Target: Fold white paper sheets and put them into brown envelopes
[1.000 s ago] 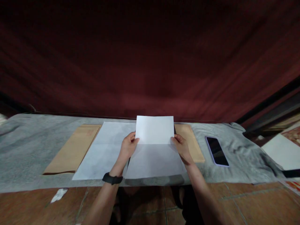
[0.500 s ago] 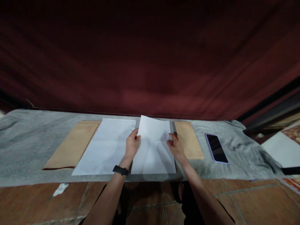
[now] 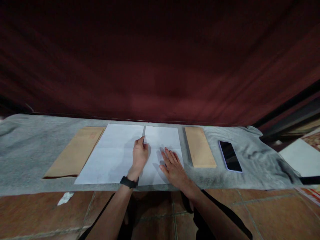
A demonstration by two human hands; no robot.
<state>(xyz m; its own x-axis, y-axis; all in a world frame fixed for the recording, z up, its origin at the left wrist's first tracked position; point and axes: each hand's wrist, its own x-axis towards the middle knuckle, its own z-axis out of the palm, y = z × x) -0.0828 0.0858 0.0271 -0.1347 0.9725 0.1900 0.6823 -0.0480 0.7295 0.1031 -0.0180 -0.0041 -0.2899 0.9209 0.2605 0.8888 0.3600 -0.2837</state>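
Observation:
A white sheet of paper (image 3: 163,138) lies flat on the grey cloth (image 3: 37,146) in front of me. My right hand (image 3: 173,165) rests on it palm down with the fingers stretched out. My left hand (image 3: 140,155), with a black band at the wrist, touches the sheet's left edge, fingers curled at the seam between the two sheets. A second white sheet (image 3: 112,153) lies just to the left, edge to edge with the first.
A brown envelope (image 3: 75,151) lies left of the sheets, partly under one. Another brown envelope (image 3: 199,146) lies to the right, then a dark phone (image 3: 230,155). A dark red curtain hangs behind. Tiled floor shows below the cloth's near edge, with a white scrap (image 3: 65,198).
The sheet that both hands held up, bent at a crease, has come down flat on the cloth. My right hand let go of its edge and now lies spread on it.

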